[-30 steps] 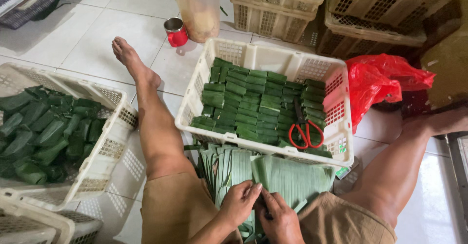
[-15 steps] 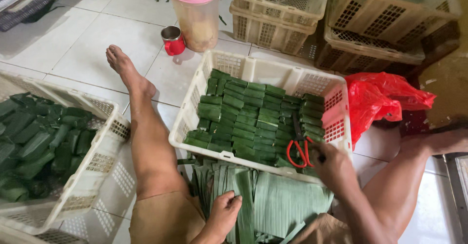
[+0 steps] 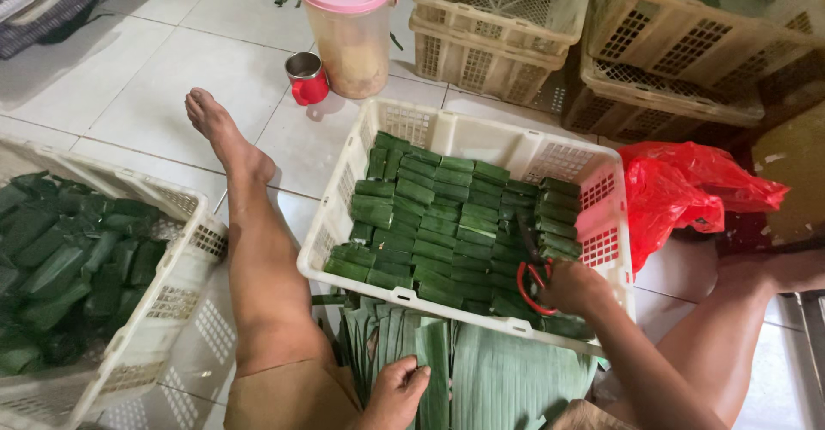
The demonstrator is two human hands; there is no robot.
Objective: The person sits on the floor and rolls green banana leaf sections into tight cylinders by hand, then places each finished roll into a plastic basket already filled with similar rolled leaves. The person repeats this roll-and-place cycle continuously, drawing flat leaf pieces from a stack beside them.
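**Reaching for scissors in the crate**

Gripping the red-handled scissors, the right hand closes around them at the near right corner of the white crate, atop green wrapped bundles. The left hand presses down, fingers curled, on the stacked banana leaves below.

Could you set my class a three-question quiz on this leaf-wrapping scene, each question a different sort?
1. True or false: the right hand is on the red-handled scissors in the white crate.
2. The left hand rests on: A) banana leaves B) the red mug C) the red bag.
3. Fill in: the crate holds rows of green ____ parcels.

Key: 1 true; 2 A; 3 leaf-wrapped.
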